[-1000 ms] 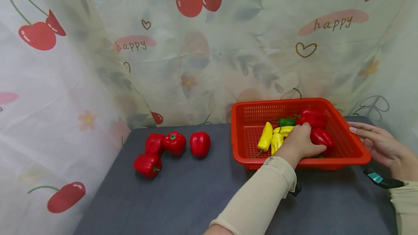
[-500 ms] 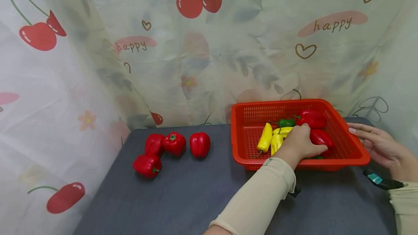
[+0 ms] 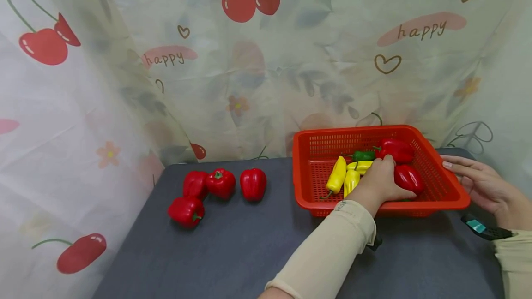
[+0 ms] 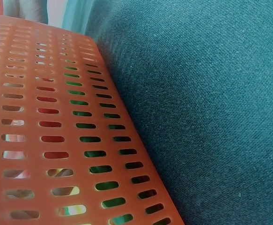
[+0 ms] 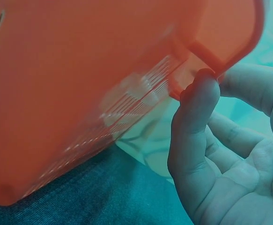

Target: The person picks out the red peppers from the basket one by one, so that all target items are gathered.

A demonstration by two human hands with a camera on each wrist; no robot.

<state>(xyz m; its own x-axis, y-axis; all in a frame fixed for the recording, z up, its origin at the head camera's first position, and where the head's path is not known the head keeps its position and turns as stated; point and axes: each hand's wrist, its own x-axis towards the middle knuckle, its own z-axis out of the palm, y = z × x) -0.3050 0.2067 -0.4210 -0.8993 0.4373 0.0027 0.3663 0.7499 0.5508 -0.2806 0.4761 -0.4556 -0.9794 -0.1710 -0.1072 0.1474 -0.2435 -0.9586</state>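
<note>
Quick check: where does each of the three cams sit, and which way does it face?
Head: worn on the head, looking forward and down at the grey table; shows left hand inside the red basket among peppers, right hand beside the basket's right edge.
Left wrist: low against the basket's slotted wall and the table; no body visible.
Right wrist: under the basket rim, looking up; thumb touches the rim.
All three views share the basket.
</note>
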